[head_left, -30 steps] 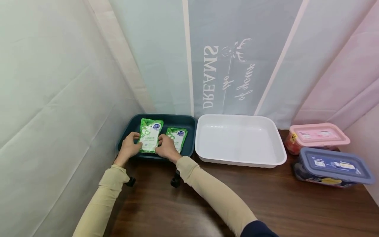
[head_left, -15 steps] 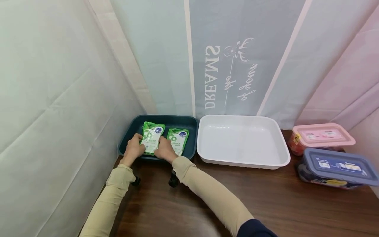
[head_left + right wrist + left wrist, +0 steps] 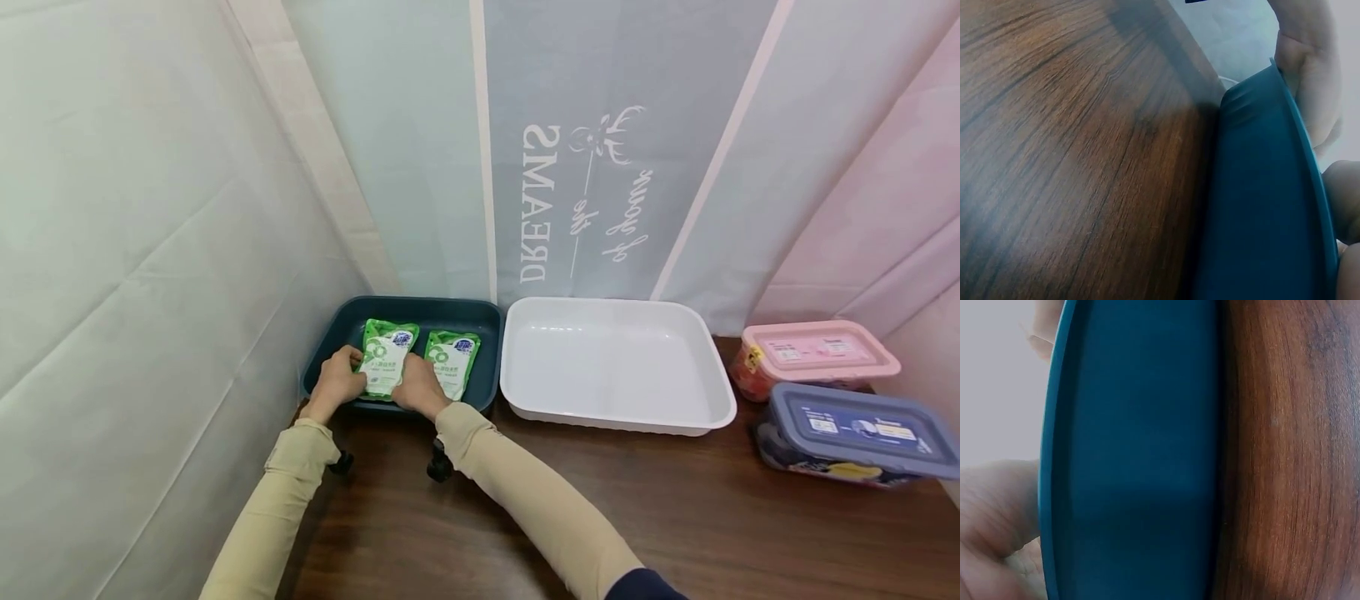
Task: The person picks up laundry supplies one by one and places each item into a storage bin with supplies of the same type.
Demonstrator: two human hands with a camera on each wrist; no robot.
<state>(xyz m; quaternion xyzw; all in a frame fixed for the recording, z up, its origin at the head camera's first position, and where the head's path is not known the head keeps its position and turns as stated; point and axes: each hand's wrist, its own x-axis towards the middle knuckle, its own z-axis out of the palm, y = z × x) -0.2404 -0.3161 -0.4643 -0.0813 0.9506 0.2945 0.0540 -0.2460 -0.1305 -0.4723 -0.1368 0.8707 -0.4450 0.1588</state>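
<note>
as the left hand (image 3: 339, 383) and right hand (image 3: 420, 386) grip opposite sides of one green pouch (image 3: 385, 367), it sits within the teal tray (image 3: 450, 313) beside a matching pouch (image 3: 452, 362), both marked 超能. mirrored lettering (image 3: 537, 204) on the curtain (image 3: 405, 208) reads "dreams" and "of your"; the blue box label (image 3: 858, 427) is too small to read.

Teal tray (image 3: 459, 315) looks smooth plastic, semi-matt w/ a faint sheen, whereas white tray (image 3: 615, 358) is v. smooth & glossy. Green-and-white pouches (image 3: 386, 362) are shiny plastic film, slightly crinkled; pink lid (image 3: 821, 348) & blue lid (image 3: 862, 425) are smooth plastic. Table (image 3: 420, 525) shows wood grain w/ satin finish; backdrop (image 3: 420, 167) & sleeves (image 3: 532, 483) are matt, creased cloth.
</note>
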